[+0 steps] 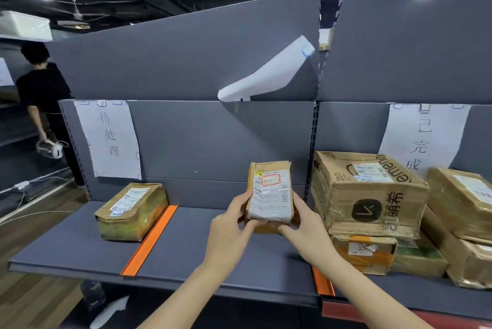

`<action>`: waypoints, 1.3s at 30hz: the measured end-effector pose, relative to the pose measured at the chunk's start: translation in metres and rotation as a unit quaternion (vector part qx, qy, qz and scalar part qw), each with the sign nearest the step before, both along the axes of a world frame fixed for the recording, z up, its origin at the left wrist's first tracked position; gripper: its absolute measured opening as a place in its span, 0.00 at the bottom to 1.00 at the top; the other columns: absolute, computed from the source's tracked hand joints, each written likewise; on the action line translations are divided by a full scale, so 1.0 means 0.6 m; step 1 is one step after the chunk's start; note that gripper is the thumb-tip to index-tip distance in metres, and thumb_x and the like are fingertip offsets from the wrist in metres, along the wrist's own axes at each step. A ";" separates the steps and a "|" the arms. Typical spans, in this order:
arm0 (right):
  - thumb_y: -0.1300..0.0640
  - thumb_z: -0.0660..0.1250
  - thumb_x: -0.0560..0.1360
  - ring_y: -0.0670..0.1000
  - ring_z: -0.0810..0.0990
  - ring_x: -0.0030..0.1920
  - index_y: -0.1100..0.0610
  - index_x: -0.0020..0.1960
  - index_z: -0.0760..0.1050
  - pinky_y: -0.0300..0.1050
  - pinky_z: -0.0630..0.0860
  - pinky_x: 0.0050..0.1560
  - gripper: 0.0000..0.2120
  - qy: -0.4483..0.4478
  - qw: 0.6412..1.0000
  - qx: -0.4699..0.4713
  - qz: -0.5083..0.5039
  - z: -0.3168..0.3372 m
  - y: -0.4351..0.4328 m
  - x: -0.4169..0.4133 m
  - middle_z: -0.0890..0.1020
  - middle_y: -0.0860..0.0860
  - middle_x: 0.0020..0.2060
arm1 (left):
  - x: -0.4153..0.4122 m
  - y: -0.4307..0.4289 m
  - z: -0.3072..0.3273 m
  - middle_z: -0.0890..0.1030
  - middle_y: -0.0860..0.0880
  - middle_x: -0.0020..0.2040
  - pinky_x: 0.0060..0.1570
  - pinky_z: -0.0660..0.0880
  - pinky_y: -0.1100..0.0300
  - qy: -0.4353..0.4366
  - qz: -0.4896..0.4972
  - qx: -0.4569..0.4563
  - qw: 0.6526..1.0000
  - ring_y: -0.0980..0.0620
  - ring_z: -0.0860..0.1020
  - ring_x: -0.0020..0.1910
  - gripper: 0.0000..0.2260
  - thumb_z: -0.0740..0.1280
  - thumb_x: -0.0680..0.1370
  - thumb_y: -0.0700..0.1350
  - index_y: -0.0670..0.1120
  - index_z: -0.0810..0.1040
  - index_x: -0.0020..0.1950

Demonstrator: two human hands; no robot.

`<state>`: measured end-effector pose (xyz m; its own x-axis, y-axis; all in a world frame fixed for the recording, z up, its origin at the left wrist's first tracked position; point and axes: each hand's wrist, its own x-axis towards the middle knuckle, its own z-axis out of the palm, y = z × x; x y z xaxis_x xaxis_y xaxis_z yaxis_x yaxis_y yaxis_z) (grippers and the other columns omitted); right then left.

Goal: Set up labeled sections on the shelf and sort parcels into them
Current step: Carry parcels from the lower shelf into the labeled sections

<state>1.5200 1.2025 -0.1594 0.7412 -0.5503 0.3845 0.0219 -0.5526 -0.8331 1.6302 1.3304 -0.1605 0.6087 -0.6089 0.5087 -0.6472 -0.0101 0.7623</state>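
Parcel (270, 193) stands upright above the shelf (199, 262), between the two orange dividers (149, 241). The left hand (229, 233) and right hand (303, 225) hold it, fingers (239, 199) of both curled round its lower edges. Best read its shipping label first, then match it to the left sheet (109, 137) or right sheet (423, 134). The middle sheet (263, 73) hangs curled and unreadable, and probably needs re-fixing.

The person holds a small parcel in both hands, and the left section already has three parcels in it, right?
Not quite: the head view shows only one taped parcel in the left section, beside the orange divider. The left hand and right hand do hold the small parcel.
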 end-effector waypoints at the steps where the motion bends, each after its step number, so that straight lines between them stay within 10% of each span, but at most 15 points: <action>1: 0.69 0.69 0.70 0.32 0.74 0.58 0.48 0.72 0.63 0.26 0.72 0.51 0.36 0.000 1.000 -0.002 -0.002 -0.001 0.001 0.001 0.77 0.35 0.57 | 0.001 0.001 -0.001 0.76 0.76 0.49 0.51 0.72 0.73 0.001 -0.001 -0.002 1.000 0.70 0.76 0.53 0.29 0.71 0.73 0.37 0.67 0.66 0.61; 12: 0.72 0.68 0.68 0.37 0.78 0.56 0.44 0.67 0.68 0.38 0.78 0.52 0.34 -0.019 0.999 0.026 0.005 -0.021 0.036 0.049 0.79 0.31 0.53 | 0.042 0.040 -0.008 0.76 0.71 0.50 0.49 0.73 0.73 0.005 0.014 0.019 1.000 0.71 0.76 0.52 0.27 0.71 0.73 0.39 0.68 0.67 0.58; 39: 0.65 0.70 0.71 0.34 0.77 0.54 0.41 0.64 0.69 0.31 0.74 0.52 0.29 0.073 0.990 0.065 0.105 -0.110 0.053 0.235 0.79 0.29 0.52 | 0.197 0.088 -0.106 0.78 0.67 0.53 0.54 0.74 0.69 0.097 0.091 0.077 0.988 0.67 0.76 0.55 0.25 0.74 0.71 0.43 0.65 0.69 0.59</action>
<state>1.6609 1.2344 -0.2255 0.8864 -0.4168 0.2016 -0.0009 -0.4370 -0.8995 1.7485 1.3832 -0.2238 0.7924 -0.5409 0.2820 -0.4658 -0.2380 0.8523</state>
